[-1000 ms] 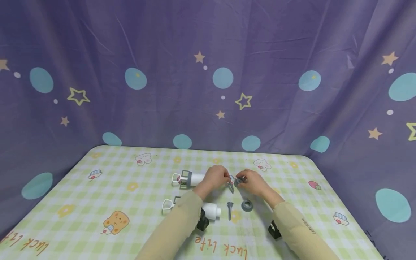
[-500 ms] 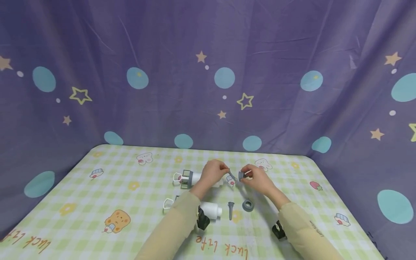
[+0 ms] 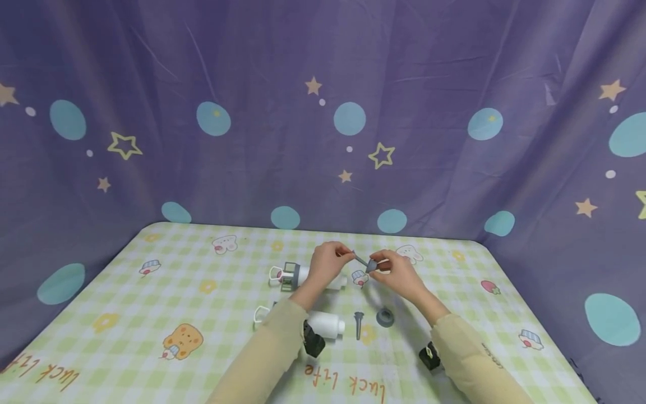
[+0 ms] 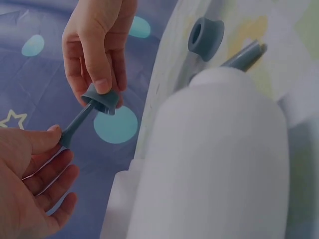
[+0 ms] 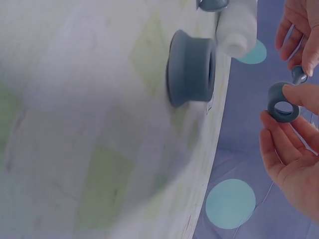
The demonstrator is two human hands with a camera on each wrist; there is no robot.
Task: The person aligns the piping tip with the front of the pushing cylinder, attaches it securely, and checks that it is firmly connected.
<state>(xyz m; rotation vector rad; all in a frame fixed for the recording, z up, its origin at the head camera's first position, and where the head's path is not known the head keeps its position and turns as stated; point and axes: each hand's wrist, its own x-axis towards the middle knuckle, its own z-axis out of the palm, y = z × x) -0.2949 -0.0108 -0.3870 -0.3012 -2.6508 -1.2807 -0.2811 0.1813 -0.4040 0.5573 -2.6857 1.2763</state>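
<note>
Between its thumb and fingertips my left hand (image 3: 327,265) pinches the end of a slim grey peg (image 3: 360,259) with a flared tip. Facing it, my right hand (image 3: 402,279) holds a short grey flared ring (image 3: 371,266) with an open centre. In the left wrist view the peg (image 4: 78,122) meets the ring (image 4: 102,99), its far end at the ring's mouth; how deep it sits cannot be told. Both parts are raised above the table. In the right wrist view, the opening of the ring (image 5: 284,107) shows between thumb and fingers.
A second grey peg (image 3: 359,325) and a second grey ring (image 3: 385,317) lie on the checked tablecloth (image 3: 242,359). Two white bottle-like cylinders, one far (image 3: 337,281) and one near (image 3: 327,324), lie on their sides by the left arm, with white loop handles (image 3: 275,274) at their left ends.
Both hands have risen from the table with the peg and ring. The peg has turned to point toward the ring, and the two parts have come together.
</note>
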